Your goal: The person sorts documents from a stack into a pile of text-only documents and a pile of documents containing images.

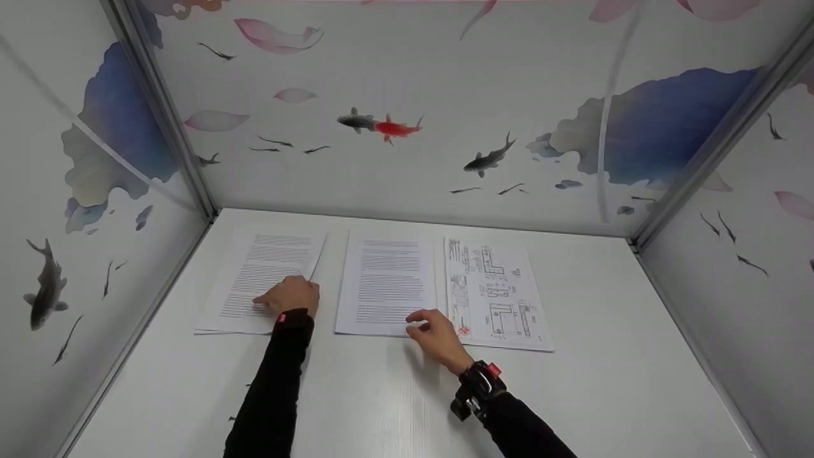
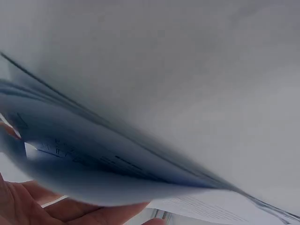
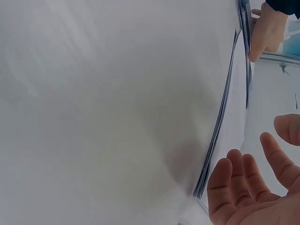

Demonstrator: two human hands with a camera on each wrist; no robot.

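Note:
My left hand (image 1: 294,296) is over the right side of the left stack of printed sheets (image 1: 238,312), pinching sheets near that edge. In the left wrist view a bowed paper sheet (image 2: 108,190) stands apart from the pages above it, with the left fingers (image 2: 93,213) against its outer side. The right hand (image 1: 439,340) hovers by the lower right corner of the middle stack of printed sheets (image 1: 388,280), its fingers loosely bent and the thumb apart. Nothing is between those fingers in the right wrist view.
To the right of the middle stack lies a stack of technical drawings (image 1: 499,299) with a red mark at its lower left. All three stacks lie side by side on a white table (image 1: 610,356). Wall panels (image 1: 394,178) printed with fish enclose the table at the back and sides.

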